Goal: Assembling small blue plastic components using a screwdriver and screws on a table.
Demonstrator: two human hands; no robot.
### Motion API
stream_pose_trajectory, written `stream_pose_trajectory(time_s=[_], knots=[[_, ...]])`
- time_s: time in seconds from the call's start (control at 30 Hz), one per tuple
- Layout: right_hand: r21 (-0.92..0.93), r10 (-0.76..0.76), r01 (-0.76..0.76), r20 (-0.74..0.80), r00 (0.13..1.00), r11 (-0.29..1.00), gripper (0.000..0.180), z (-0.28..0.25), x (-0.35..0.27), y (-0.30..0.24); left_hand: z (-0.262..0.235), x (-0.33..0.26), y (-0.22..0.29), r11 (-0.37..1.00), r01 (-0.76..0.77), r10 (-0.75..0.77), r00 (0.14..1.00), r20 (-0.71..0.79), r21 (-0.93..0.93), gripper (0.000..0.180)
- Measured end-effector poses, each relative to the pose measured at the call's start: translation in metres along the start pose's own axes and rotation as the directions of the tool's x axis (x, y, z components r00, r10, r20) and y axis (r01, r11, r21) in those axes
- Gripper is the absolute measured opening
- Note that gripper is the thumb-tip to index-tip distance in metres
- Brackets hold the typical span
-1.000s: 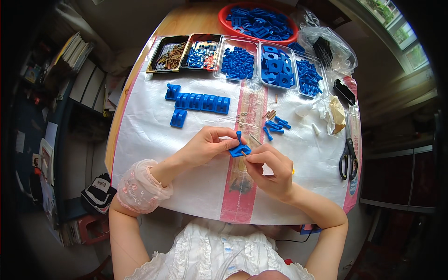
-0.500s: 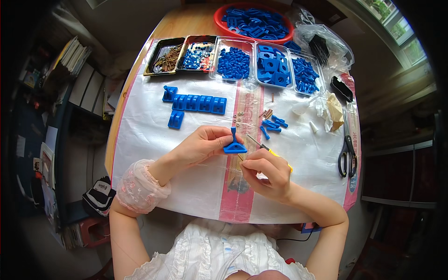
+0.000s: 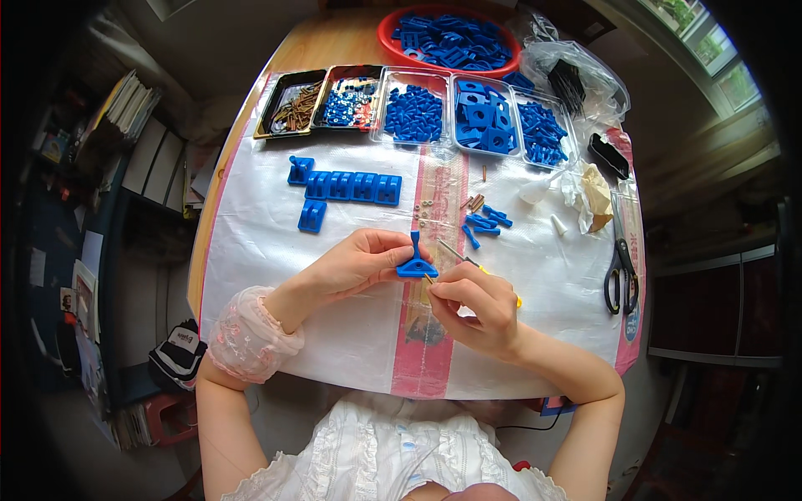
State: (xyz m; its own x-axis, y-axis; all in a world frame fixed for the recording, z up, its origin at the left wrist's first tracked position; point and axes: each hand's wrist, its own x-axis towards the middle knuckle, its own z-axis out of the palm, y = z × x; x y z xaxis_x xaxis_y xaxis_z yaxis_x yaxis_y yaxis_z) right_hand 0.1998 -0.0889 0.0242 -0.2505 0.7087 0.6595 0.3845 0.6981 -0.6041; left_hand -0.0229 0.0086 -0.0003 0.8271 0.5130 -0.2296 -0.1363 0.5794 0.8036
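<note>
My left hand (image 3: 372, 260) grips a blue plastic bracket (image 3: 415, 269) with an upright lever standing out of its top. Between the thumb and finger of my right hand (image 3: 476, 301) is a thin brass-coloured pin (image 3: 428, 280), its tip close to the bracket's front face; I cannot tell whether it touches. A screwdriver (image 3: 455, 252) with a yellow handle lies beyond the right hand, partly hidden by it. Past the hands are several small nuts (image 3: 423, 213), some copper-coloured pins (image 3: 475, 203) and loose blue levers (image 3: 484, 224).
A row of blue brackets (image 3: 354, 186) sits at the left. Behind it stand black trays of screws (image 3: 294, 111) and small metal parts, then clear boxes of blue parts (image 3: 415, 113). A red basin (image 3: 388, 42) is at the back. Scissors (image 3: 619, 280) and crumpled paper (image 3: 595, 199) lie at the right.
The pin in my right hand has risen and come nearer to the bracket's front face. My left hand keeps its hold on the bracket; the whole view has shifted slightly.
</note>
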Motion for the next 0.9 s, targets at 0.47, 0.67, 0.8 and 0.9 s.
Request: stream_pose_trajectory(time_s=[0.47,0.67,0.8,0.9], knots=[[-0.005,0.03,-0.03,0.036,0.999,1.0,0.023,0.0005,-0.0015,0.001,-0.0006,0.0,-0.0038,0.999,0.023,-0.023,1.0,0.0,0.044,0.029],[-0.009,0.032,-0.032,0.047,0.998,0.999,0.023,-0.0004,-0.0016,0.001,0.0033,-0.0009,-0.0013,0.999,0.034,-0.035,0.998,-0.047,-0.005,0.023],[0.003,0.032,-0.032,0.043,0.999,0.999,0.022,0.0,-0.0013,0.0006,-0.0017,-0.0007,-0.0035,0.999,0.03,-0.031,0.999,-0.029,-0.038,0.026],[0.011,0.054,-0.055,0.051,0.997,0.998,0.022,0.0001,-0.0024,0.0003,-0.0041,-0.0008,-0.0051,0.998,0.045,-0.046,0.999,-0.01,-0.041,0.026]])
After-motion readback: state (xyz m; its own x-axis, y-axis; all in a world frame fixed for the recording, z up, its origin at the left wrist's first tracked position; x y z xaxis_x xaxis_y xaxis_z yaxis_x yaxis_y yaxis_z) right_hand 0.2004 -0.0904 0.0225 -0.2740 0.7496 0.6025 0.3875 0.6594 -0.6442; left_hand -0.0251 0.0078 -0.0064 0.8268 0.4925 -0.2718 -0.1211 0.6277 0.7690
